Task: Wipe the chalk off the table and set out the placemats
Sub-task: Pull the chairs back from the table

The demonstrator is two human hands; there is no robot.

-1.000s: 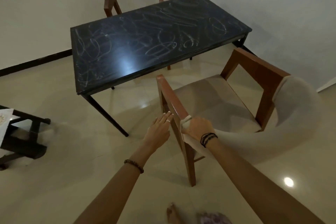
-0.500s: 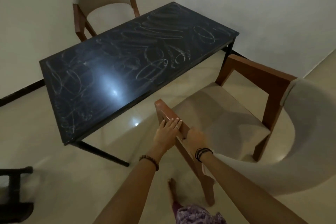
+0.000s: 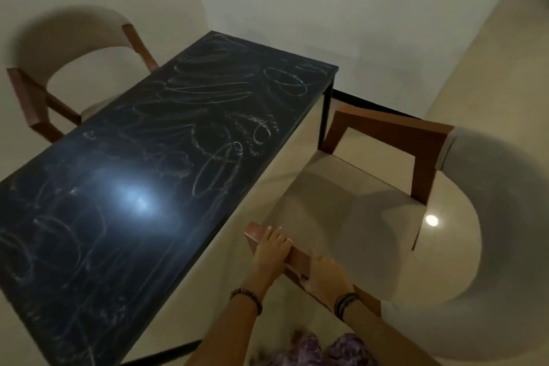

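Desk (image 3: 124, 193): dark top, covered edge to edge in chalk scribbles (image 3: 225, 92), glare spot near the middle of the near half. No placemats or cloth in view.
Near chair (image 3: 350, 205): off the desk's right long edge, turned side-on to it, cream seat, wooden arms, curved pale backrest at far right.
Far chair (image 3: 74, 47): at the desk's left long edge, seat tucked partly under it.
Left hand (image 3: 271, 246): on the near chair's closest wooden armrest (image 3: 297, 255), fingers draped over its top toward the seat; grip wrapped on the rail. Beaded bracelet on wrist.
Right hand (image 3: 325, 276): just beside the left, further back on the same rail, grip clamped on it. Dark bands on wrist.
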